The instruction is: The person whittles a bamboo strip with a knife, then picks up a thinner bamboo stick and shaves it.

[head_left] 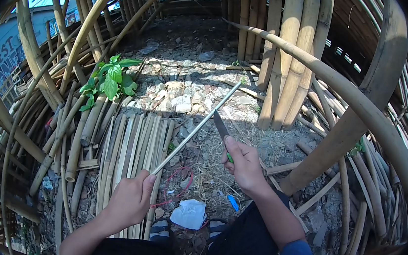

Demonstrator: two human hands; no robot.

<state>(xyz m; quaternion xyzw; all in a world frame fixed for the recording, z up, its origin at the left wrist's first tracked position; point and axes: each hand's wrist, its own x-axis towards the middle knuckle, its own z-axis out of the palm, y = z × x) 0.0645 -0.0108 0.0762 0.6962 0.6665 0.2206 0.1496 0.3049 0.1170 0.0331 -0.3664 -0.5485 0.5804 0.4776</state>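
Note:
My left hand (pixel 129 197) is closed around the lower end of a thin, pale bamboo strip (pixel 194 130), which slants up and away to the right. In my right hand (pixel 245 167) is a knife with a green handle, its dark blade (pixel 221 126) pointing up and left. The blade's tip meets the strip a little above its middle. Beneath my left hand and beside it lies a row of split bamboo slats (pixel 135 142), laid side by side on the ground.
Bamboo poles (pixel 291 57) stand at the right, and a long curved pole (pixel 329 71) crosses there. More bamboo is piled at left near a leafy green plant (pixel 112 79). Between my feet are a white crumpled wrapper (pixel 189 214), a blue piece (pixel 233 203) and pink string (pixel 189 180).

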